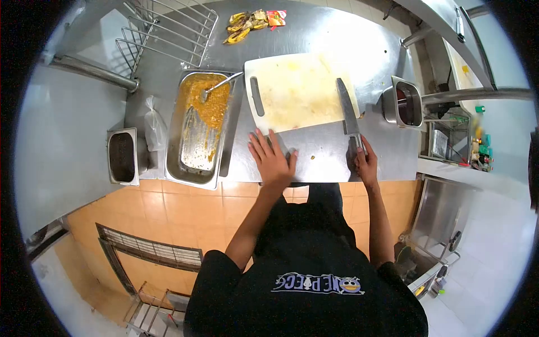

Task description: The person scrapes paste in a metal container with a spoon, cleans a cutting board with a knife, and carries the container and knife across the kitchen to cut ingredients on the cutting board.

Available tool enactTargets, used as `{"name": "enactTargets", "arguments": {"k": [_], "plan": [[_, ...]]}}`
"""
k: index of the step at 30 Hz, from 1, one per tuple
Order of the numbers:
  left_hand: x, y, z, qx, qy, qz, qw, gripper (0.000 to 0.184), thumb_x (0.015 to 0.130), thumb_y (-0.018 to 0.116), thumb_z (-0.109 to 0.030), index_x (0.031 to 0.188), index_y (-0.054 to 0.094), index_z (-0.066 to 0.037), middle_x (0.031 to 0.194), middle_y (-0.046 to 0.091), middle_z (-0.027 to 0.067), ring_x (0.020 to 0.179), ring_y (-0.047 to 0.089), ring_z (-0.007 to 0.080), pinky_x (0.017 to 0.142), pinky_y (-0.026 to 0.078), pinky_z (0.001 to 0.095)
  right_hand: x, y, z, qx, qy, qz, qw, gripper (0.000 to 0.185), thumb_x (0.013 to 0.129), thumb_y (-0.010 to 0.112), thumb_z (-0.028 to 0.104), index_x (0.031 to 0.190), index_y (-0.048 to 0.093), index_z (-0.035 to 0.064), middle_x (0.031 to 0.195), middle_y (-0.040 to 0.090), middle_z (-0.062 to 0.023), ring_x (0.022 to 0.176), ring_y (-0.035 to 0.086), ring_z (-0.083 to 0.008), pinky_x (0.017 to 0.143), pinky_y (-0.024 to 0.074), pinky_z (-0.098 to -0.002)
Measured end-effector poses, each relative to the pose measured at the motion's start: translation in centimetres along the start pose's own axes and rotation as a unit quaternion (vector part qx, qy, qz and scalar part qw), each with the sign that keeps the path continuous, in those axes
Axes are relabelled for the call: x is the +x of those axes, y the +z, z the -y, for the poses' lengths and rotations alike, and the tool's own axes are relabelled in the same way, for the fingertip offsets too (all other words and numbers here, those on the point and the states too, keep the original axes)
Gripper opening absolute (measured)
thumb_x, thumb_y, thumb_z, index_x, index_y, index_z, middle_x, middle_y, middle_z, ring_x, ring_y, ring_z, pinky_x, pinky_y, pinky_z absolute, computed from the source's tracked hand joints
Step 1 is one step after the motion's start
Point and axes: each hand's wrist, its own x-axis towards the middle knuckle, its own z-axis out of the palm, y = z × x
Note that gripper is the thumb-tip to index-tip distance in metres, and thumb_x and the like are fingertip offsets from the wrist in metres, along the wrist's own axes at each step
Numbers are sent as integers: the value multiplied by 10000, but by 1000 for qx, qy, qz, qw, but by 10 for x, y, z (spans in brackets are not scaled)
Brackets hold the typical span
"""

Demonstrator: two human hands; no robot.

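My left hand (272,160) has its fingers spread, the fingertips at the near left edge of a white cutting board (303,90) with yellowish stains. My right hand (366,160) is closed round the handle of a large knife (349,109). The blade points away from me and overlaps the board's right end. Left of the board stands a long metal tray (193,151) holding an orange-brown mash at its far part, with a spoon (222,85) resting in the mash and its handle leaning over the tray's right rim.
Banana peels (247,24) and a red packet (276,18) lie at the table's far side. A wire rack (168,31) is at the far left. Small metal containers stand left (135,157) and right (394,101). A plastic bag (154,126) sits beside the tray.
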Motion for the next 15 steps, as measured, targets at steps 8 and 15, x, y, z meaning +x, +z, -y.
{"name": "enactTargets", "arguments": {"k": [8, 15], "plan": [[-34, 4, -66, -142, 164, 215, 952, 818, 839, 740, -394, 1481, 456, 26, 1622, 286, 265, 1514, 180, 515, 1223, 157, 651, 6, -6, -11, 8, -21, 27, 999, 549, 1061, 569, 316, 1497, 475, -4, 894, 647, -9, 714, 540, -70, 620, 462, -221], [-27, 13, -73, -127, 204, 248, 938, 690, 853, 719, -200, 1465, 473, 4, 1605, 322, 232, 1533, 186, 454, 1227, 201, 618, 4, -7, -5, 39, -5, 34, 999, 533, 1062, 566, 290, 1507, 468, 13, 880, 648, -24, 668, 540, -72, 580, 474, -236]]}}
